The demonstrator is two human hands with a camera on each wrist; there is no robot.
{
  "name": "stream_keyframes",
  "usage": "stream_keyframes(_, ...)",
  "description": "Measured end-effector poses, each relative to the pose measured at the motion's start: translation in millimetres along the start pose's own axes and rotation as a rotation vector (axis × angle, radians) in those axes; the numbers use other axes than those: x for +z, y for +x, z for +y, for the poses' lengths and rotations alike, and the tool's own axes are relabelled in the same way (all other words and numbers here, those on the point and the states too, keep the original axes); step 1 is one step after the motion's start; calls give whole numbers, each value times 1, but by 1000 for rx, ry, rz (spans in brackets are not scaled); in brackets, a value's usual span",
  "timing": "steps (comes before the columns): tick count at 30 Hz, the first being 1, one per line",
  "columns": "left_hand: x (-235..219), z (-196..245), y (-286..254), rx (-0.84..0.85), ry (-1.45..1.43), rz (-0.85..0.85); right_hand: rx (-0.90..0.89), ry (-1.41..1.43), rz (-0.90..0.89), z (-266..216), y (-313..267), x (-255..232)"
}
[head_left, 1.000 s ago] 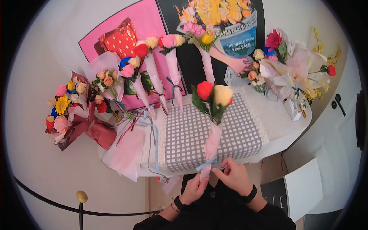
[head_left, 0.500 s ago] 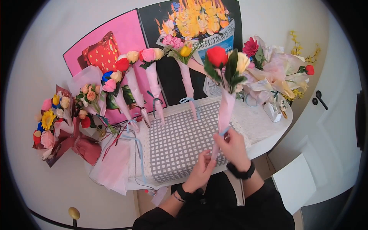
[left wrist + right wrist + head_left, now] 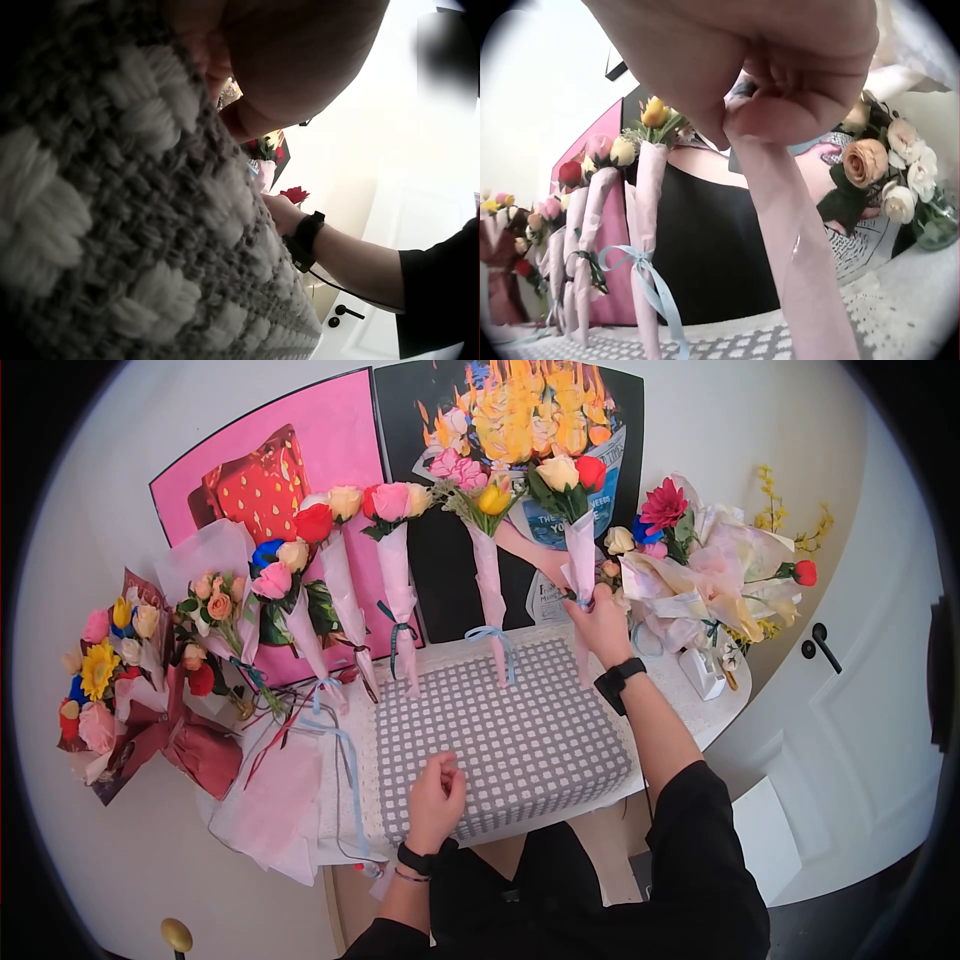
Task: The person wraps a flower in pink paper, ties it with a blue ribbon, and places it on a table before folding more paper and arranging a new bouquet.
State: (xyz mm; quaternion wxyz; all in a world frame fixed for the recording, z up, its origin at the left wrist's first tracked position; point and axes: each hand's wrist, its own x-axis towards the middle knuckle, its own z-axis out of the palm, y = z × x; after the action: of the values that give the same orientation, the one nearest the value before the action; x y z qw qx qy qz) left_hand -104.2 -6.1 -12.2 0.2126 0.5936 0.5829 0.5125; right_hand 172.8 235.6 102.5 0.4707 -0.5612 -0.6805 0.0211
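My right hand (image 3: 602, 628) pinches a small pink-wrapped bouquet (image 3: 580, 555) by its narrow lower wrap, at the back right of the table. A cream rose and a red rose top it, with green leaves. In the right wrist view, thumb and finger meet on the pink paper wrap (image 3: 791, 225), whose lower end reaches down to the cloth. My left hand (image 3: 437, 800) lies low over the grey-and-white checked cloth (image 3: 500, 750), its fingers loosely curled around nothing. Left of the held bouquet stands a yellow-tulip bouquet (image 3: 487, 570) tied with a light blue ribbon (image 3: 641, 259).
More pink-wrapped bouquets (image 3: 397, 575) lean in a row against a pink poster (image 3: 345, 450). Larger bouquets stand at the left, one in dark red wrapping (image 3: 200, 720). A pale-wrapped bouquet (image 3: 715, 580) is close right of my hand. Loose pink paper (image 3: 275, 790) covers the front-left edge.
The rose bouquet went from in front of my body to the back right of the table, upright in my right hand. My left hand let go and moved left onto the checked cloth.
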Motion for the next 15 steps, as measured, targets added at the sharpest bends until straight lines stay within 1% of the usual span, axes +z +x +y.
stream_keyframes(3, -1, -1, 0, 6, 13, -21, 44, 75, 28, -1, -4, 10)
stream_keyframes(6, 0, -3, -2, 9, -8, -10, 4, 56, 59, -3, -13, 13)
stream_keyframes(9, -1, 7, -2, -17, 10, -48, -11, 81, 76, -4, -21, 8)
stream_keyframes(12, -2, 13, -4, 27, 69, -57, 30, 91, 48, -1, -18, 7)
stream_keyframes(14, -2, 14, -4, 109, 136, -37, 128, 116, -67, -1, -11, 4)
stream_keyframes(15, -2, 15, -4, 108, 137, -33, 124, 117, -69, -2, -7, 5)
